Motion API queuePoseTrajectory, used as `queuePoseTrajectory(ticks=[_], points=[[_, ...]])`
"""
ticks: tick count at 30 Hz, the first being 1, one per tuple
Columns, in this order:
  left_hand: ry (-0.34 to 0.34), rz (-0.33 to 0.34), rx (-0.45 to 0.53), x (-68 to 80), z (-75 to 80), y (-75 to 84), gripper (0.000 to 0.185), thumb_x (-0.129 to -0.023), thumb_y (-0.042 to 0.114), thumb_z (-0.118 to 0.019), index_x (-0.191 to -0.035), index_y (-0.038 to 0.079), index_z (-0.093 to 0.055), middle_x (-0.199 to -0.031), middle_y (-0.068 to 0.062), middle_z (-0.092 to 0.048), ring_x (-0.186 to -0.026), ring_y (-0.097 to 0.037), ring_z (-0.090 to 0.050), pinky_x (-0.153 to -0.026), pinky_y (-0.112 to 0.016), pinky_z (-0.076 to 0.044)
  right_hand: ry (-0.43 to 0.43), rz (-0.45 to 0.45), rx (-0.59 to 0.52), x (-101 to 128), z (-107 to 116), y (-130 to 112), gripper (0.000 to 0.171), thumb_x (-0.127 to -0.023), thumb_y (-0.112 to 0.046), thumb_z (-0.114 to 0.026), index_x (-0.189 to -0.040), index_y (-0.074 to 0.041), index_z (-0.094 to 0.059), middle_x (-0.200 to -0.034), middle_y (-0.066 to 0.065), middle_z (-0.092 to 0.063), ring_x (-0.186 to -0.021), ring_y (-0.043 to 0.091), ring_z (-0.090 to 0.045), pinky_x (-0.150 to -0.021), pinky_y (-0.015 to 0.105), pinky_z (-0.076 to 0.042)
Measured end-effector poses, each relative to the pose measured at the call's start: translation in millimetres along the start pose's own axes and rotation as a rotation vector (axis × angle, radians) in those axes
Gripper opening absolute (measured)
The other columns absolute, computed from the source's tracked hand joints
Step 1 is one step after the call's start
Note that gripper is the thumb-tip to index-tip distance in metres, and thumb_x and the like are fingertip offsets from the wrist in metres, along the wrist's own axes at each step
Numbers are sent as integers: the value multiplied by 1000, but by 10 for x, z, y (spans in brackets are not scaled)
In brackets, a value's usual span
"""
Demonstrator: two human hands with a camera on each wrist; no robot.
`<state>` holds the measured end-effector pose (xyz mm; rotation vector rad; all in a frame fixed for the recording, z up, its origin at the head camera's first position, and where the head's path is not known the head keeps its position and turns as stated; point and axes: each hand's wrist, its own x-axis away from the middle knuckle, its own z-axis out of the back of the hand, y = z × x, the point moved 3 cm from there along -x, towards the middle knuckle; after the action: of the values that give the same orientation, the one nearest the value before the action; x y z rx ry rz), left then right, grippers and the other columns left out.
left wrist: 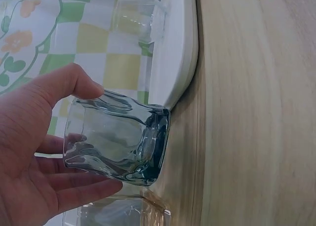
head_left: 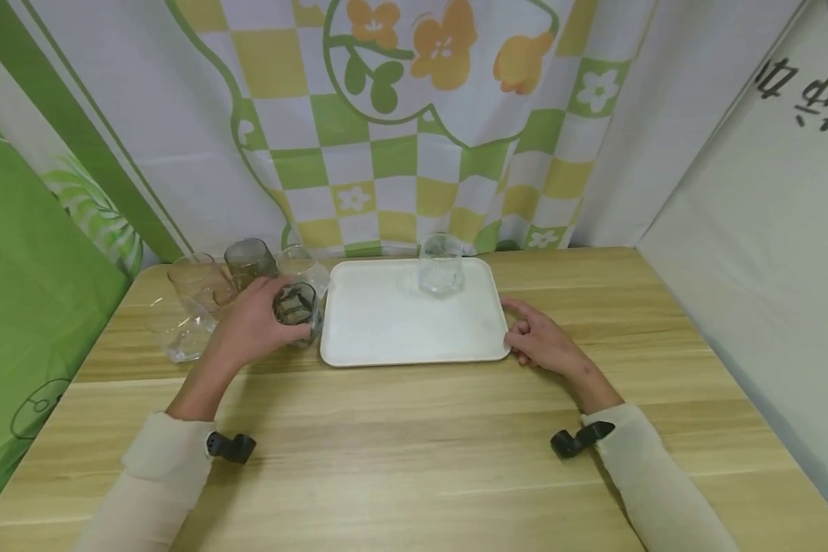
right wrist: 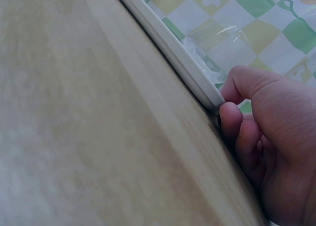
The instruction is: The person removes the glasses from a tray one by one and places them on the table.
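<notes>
My left hand (head_left: 255,322) grips a smoky blue-grey glass tumbler (left wrist: 118,142) around its wall, thumb on one side and fingers on the other. The tumbler is just left of a white tray (head_left: 400,330), its thick base close to the tray's corner in the left wrist view. At the tray's right edge, my right hand (head_left: 541,341) holds the rim with curled fingers, its fingertips (right wrist: 229,114) right at the corner. One clear glass (head_left: 441,268) stands upright on the tray near the back.
Left of the tray are several more glasses: a dark grey one (head_left: 248,257), an amber one (head_left: 196,280), a clear one (head_left: 303,264) and another clear one (head_left: 182,337) at the front. A checked curtain (head_left: 393,161) hangs behind the wooden table (head_left: 400,452).
</notes>
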<state>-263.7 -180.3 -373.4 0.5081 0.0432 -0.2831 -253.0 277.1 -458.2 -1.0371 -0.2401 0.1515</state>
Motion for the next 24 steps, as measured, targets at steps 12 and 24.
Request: queuePoseTrajectory(ticks=[12, 24], points=[[-55, 37, 3, 5, -67, -110, 84, -87, 39, -80, -151, -2, -45, -148, -32, -41, -130, -54, -44, -99, -70, -41, -7, -3, -10, -5, 9, 3, 74, -93, -4, -61, -160, -9, -31, -74, 11, -58, -56, 18, -54, -45, 25, -43], [-109, 65, 25, 13, -98, -168, 86, -92, 41, -74, -156, -3, -37, -155, -37, -30, -141, -57, -28, -104, -73, -34, -10, 6, -16, -18, 0, 4, 72, -94, -4, -60, -159, -9, -32, -73, 10, -57, -55, 17, -54, -45, 25, -43]])
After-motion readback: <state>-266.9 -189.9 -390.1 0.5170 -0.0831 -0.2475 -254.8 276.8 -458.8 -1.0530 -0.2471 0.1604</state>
